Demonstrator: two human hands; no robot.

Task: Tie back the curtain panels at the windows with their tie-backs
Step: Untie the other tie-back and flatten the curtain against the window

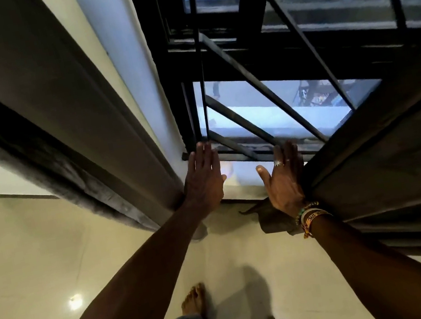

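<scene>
One view only, wide-angle, worn on my head. Faces forward and steeply down. Window (264, 102) close ahead fills the top; floor (25, 262) and my bare foot (194, 300) lie near the bottom edge.

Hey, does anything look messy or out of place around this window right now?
Only a little. The right curtain has its bottom corner crumpled on the floor below the right hand; the left curtain hangs straight. No tie-back is in view.

left of window (280, 116): left curtain panel (57, 124) | right of window: right curtain panel (386, 156) | free: gap between them, before window | blocked: grille bars (243, 80) across window
</scene>
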